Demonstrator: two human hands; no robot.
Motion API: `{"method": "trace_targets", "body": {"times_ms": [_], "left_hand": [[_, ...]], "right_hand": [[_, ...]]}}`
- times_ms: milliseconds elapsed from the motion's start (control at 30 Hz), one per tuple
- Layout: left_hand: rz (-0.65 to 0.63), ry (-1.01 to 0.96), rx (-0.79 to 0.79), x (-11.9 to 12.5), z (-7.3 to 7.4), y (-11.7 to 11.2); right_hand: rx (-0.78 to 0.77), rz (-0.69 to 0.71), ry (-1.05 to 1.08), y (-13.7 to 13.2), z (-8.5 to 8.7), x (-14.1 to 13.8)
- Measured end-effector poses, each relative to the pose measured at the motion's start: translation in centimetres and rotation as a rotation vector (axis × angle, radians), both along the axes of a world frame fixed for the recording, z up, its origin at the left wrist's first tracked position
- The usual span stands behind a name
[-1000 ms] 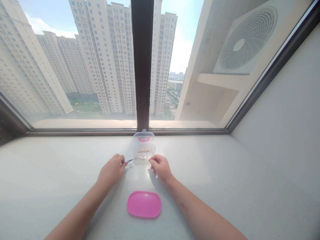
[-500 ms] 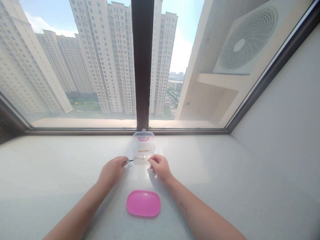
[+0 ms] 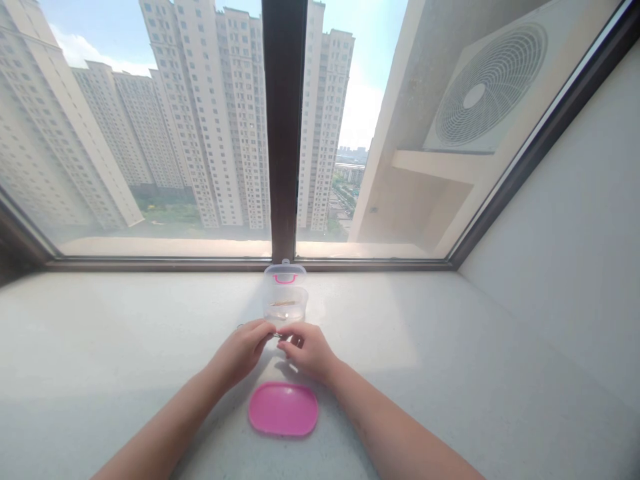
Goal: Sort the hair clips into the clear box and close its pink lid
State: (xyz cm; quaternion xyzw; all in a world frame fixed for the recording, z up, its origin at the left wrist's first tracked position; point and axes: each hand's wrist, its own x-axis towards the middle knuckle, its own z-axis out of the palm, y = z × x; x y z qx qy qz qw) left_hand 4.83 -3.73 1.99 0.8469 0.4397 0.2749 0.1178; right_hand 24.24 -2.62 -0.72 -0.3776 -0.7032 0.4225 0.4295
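Note:
My left hand point(image 3: 247, 350) is closed, pinching a small, thin metal tool point(image 3: 277, 335) whose kind I cannot make out. A little dark loop point(image 3: 241, 327) peeks out behind that hand's knuckles. Right against it, my right hand point(image 3: 307, 350) has its thumb and forefinger pinched at the tool's tip; anything tiny between them is hidden. Just beyond both hands stands a clear plastic box point(image 3: 300, 308) with thin gold-coloured sticks point(image 3: 283, 303) inside. Its clear lid with a pink handle point(image 3: 285, 279) is tipped up behind it. Nearer me, a pink oval tray or lid point(image 3: 283, 409) lies flat.
Everything rests on a white windowsill point(image 3: 440, 373). The dark window frame point(image 3: 284, 200) rises right behind the box, with glass panes either side. A white wall point(image 3: 580, 247) bounds the right.
My hands have come together in front of the box, the left moving right and the right moving slightly left and nearer me. The tool in my left hand is now mostly covered.

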Motion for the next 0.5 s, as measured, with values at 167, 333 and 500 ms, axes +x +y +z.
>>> {"method": "trace_targets", "body": {"times_ms": [167, 333, 500], "left_hand": [[-0.015, -0.058, 0.013, -0.1, -1.1, 0.2], [-0.032, -0.179, -0.058, 0.4, -0.7, 0.1], [0.020, -0.322, -0.157, 0.4, 0.4, 0.1]], "right_hand": [[-0.057, -0.048, 0.025, 0.3, -0.4, -0.1], [-0.142, -0.038, 0.135, 0.2, -0.1, 0.0], [-0.241, -0.028, 0.182, 0.2, 0.2, -0.1]]}}
